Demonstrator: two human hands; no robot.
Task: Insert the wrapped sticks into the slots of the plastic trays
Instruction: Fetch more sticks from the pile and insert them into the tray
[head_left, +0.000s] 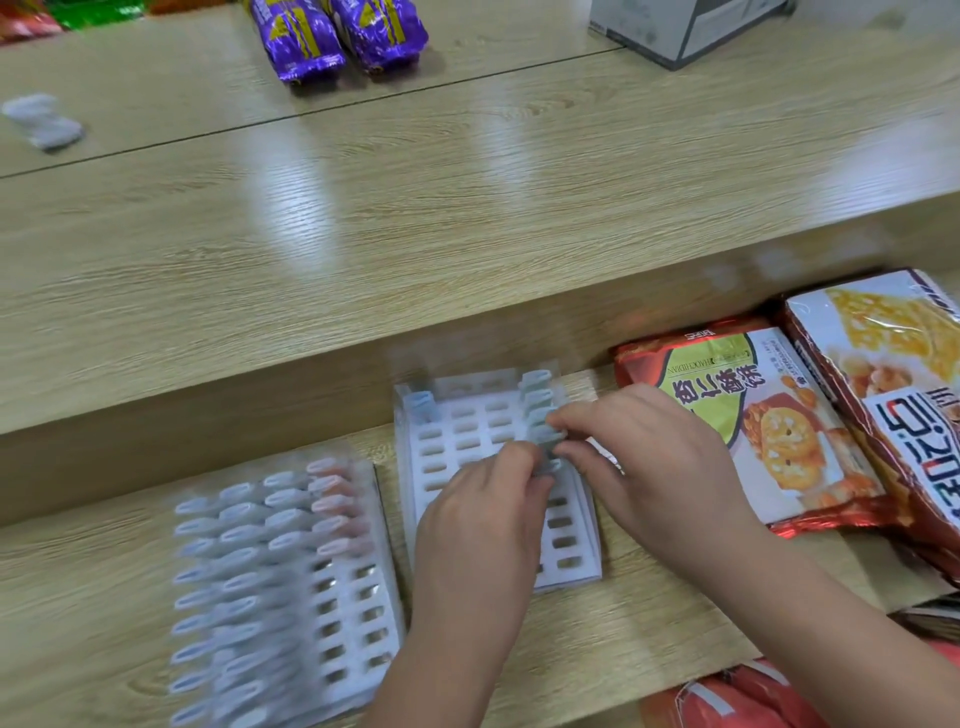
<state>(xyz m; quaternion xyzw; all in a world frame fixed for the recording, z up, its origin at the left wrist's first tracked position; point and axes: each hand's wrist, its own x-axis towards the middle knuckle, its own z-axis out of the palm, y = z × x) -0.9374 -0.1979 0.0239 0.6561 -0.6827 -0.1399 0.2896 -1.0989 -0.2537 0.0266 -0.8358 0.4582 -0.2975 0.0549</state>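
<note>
Trays come first. The left tray (363, 618) lies near and to the left on the table (519, 234). Wrapped sticks (234, 571) pack its left columns, while its near-right slots are bare. Just to its right and a little farther off, the right tray (467, 431) is mostly bare. One lone stick (422, 405) stands at its far-left corner, and a short column of sticks (537, 395) runs down its far-right edge.

Over that tray, the left hand (478, 525) curls its fingers and pinches the near end of the stick in hand (548, 449). The right hand (649, 457) pinches the far end between thumb and forefinger. The stick sits just below the last one in the right column, so the next slot down looks to be the target. Blur hides whether its tip has entered yet.

To seat it well:
- Hold the stick upright.
- Line its narrow end up with the long axis of the slot.
- Press straight down rather than at a slant, so the wrapper does not crumple.

The tray looks light, so a finger resting on its rim should stop it sliding. Snack packets (753, 426) crowd the right side, so that elbow needs watching.
</note>
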